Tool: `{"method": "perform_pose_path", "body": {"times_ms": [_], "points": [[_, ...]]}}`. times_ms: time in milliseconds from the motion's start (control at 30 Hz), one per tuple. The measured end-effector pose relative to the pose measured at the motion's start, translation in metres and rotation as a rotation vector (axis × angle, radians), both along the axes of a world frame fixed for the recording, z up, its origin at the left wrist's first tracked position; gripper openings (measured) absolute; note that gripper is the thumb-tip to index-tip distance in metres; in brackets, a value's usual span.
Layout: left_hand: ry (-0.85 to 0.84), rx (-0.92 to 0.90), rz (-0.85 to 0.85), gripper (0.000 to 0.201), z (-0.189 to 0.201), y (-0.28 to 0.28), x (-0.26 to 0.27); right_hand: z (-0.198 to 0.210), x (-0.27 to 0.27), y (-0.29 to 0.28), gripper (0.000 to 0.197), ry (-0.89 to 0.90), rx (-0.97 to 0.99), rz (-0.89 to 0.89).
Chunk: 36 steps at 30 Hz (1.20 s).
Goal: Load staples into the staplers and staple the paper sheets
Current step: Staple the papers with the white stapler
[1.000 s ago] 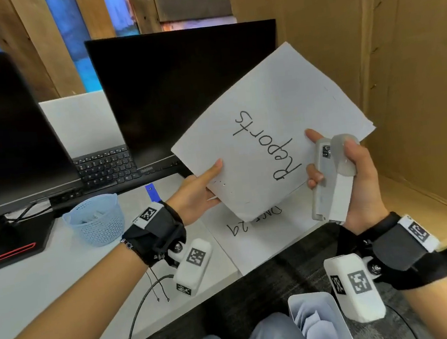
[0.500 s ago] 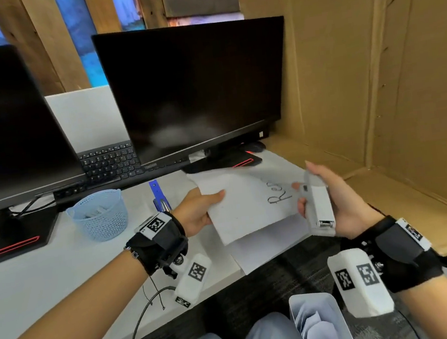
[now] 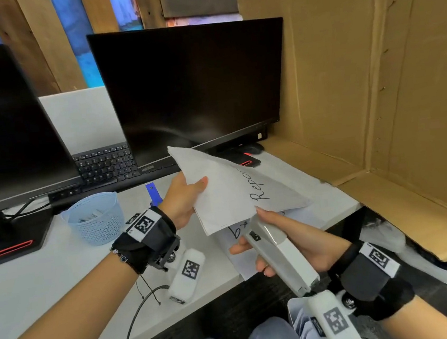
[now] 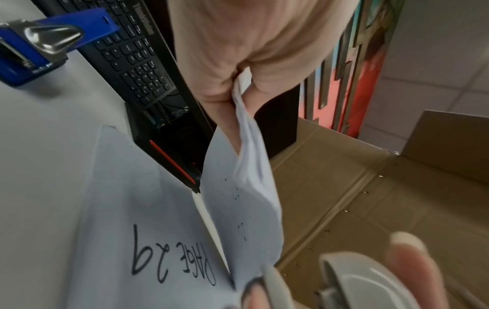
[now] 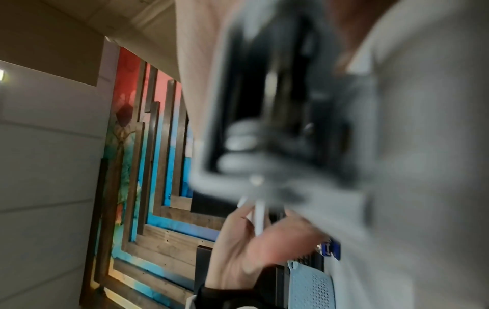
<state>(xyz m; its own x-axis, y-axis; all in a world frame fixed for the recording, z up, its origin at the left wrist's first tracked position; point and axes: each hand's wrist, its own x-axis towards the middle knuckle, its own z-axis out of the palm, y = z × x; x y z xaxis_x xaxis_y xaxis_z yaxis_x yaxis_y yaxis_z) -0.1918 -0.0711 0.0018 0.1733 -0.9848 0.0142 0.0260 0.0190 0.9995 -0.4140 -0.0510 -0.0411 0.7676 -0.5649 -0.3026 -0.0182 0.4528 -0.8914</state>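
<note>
My left hand (image 3: 185, 198) pinches a white paper sheaf (image 3: 227, 188) marked "Reports" by its left edge, holding it tilted above the desk. The same sheaf (image 4: 246, 188) hangs from my fingers in the left wrist view. My right hand (image 3: 285, 241) grips a grey-white stapler (image 3: 279, 256), its nose at the sheaf's near corner. That stapler (image 5: 278, 117) fills the right wrist view, blurred. A second sheet reading "PAGE 29" (image 4: 158, 246) lies flat on the desk below. A blue stapler (image 3: 152, 194) lies behind my left hand; it (image 4: 39, 46) shows close up from the left wrist.
Two dark monitors (image 3: 192, 89) and a keyboard (image 3: 104, 162) stand at the back of the white desk (image 3: 35, 277). A light blue basket (image 3: 95, 218) sits left of my hand. Cardboard panels (image 3: 373, 84) wall in the right side. A cable (image 3: 138, 313) trails off the front edge.
The sheaf came down from upright to a low tilt over the desk. My right hand turned the stapler and brought its nose up to the sheaf's near corner.
</note>
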Motion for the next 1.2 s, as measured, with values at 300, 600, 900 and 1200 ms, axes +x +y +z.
{"method": "perform_pose_path", "body": {"times_ms": [300, 600, 900, 1200], "points": [[0.024, -0.048, 0.015, 0.037, 0.001, 0.014, -0.018, -0.016, 0.018, 0.008, 0.072, -0.282, 0.147, -0.119], [0.05, -0.019, 0.009, 0.04, -0.005, 0.019, -0.033, -0.013, 0.018, 0.013, 0.072, -0.289, 0.073, -0.228], [0.024, -0.004, -0.016, 0.04, -0.003, 0.024, -0.044, -0.021, 0.022, 0.013, 0.076, -0.39, 0.026, -0.125], [0.025, 0.007, -0.016, 0.041, -0.005, 0.027, -0.045, -0.022, 0.028, 0.02, 0.049, -0.386, 0.031, -0.185]]}}
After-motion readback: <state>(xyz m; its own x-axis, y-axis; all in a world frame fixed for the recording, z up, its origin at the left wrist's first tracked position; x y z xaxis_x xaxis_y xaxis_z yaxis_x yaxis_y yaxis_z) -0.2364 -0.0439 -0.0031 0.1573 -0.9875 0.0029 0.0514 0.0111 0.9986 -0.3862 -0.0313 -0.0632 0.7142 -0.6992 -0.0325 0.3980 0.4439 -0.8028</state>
